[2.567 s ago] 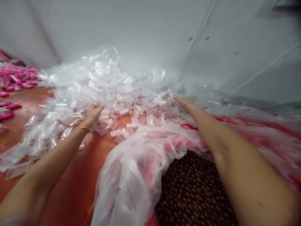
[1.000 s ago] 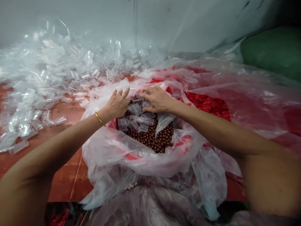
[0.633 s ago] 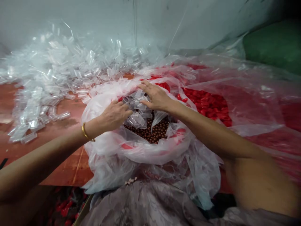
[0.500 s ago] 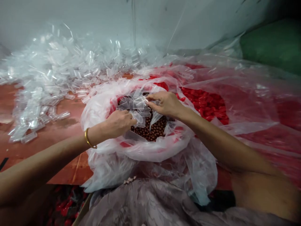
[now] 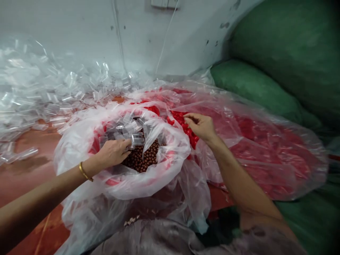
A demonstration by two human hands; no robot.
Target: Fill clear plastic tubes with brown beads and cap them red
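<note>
My left hand is at the left side of a plastic-lined opening, its fingers closed on a clear plastic tube. Below and beside it, many small brown beads fill the opening, with other clear tubes lying on top at the far side. A crumpled white translucent plastic bag forms the rim around the beads. My right hand hovers over glossy red pieces just right of the rim. Its thumb and forefinger are curved and slightly apart, with nothing visible between them.
A big heap of clear plastic tubes spreads across the reddish table on the left. To the right lies a large clear bag of red pieces. Green sacks bulge behind it, against a pale wall.
My right hand has left the tubes over the beads and moved right to the red pieces. My left hand stays by the beads with a tube. The view has swung right, showing more green sacks.
</note>
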